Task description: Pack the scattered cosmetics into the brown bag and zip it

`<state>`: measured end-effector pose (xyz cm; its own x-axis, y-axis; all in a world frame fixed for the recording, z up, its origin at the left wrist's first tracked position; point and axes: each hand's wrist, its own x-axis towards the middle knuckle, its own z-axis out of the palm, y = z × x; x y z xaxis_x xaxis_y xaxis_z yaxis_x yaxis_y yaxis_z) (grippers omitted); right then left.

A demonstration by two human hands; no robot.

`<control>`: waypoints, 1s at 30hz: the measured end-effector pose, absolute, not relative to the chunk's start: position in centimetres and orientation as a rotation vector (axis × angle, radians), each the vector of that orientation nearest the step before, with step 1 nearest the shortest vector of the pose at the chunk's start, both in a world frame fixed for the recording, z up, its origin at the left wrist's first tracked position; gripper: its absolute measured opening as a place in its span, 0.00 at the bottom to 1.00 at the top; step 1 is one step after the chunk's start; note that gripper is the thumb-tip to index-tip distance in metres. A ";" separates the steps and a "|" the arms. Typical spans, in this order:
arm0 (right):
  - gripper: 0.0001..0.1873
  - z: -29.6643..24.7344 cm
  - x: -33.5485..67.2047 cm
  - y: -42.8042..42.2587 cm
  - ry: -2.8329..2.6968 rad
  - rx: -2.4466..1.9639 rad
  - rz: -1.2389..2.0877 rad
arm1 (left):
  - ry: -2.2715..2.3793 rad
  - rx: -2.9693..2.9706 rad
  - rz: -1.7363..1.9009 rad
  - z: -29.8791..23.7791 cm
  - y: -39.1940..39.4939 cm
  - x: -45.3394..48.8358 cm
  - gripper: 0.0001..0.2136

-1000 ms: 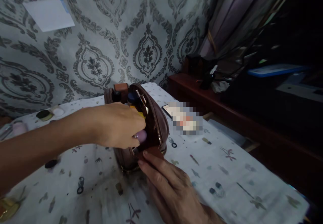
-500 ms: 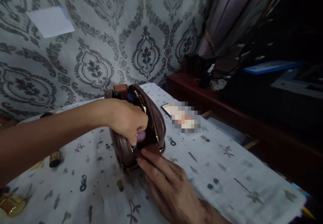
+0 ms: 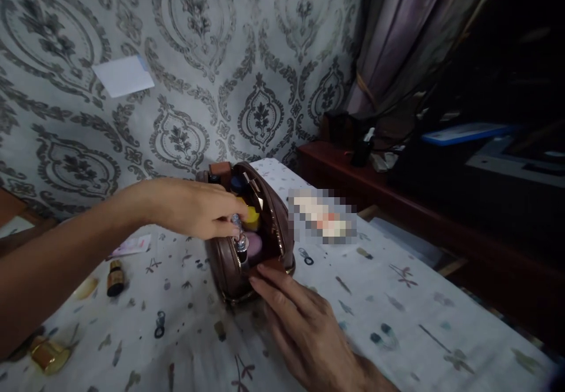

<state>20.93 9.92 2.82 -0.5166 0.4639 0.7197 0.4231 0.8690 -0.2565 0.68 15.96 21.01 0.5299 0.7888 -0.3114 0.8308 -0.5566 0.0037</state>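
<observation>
A brown zip pouch (image 3: 229,283) stands unzipped on the patterned cloth, its mouth facing up. My left hand (image 3: 207,209) reaches over its near-left rim, thumb and fingertips around the top of a slim silver-capped bottle (image 3: 242,245). Beside that bottle inside the pouch lie a round mauve item (image 3: 253,246) and a yellow item (image 3: 251,218); a dark blue lid (image 3: 237,183) shows farther back. My right hand (image 3: 304,327) holds the pouch's front end, its fingers pressed on the brown leather tab and its thumb hidden.
A small gold-and-black bottle (image 3: 115,279) and a gold perfume bottle (image 3: 49,354) lie on the cloth at left. A blurred-out flat object (image 3: 322,216) lies right of the pouch. Alongside runs a dark red wooden ledge (image 3: 339,177), with a dropper bottle (image 3: 362,149) on it.
My left hand has drawn up and back from inside the pouch, so the silver-capped bottle and the yellow item now show. My right hand stays on the pouch's end. The view has shifted slightly.
</observation>
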 end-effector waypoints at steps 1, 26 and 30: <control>0.19 3.1 20.9 10.0 -2.158 -0.625 0.047 | 1.376 2.600 -0.413 21.2 15.6 0.4 0.14; 0.11 13.6 16.0 17.7 -2.818 -0.824 0.519 | 1.485 2.689 0.143 16.9 11.4 -1.6 0.12; 0.02 13.0 15.9 18.1 -2.773 -0.708 0.692 | 1.446 2.719 0.280 16.3 10.8 -2.0 0.17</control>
<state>15.91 18.08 12.98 -0.8662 0.4944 0.0725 0.4023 0.7761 -0.4855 -2.04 10.79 16.29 0.5468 0.8262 0.1359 0.8173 -0.5619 0.1278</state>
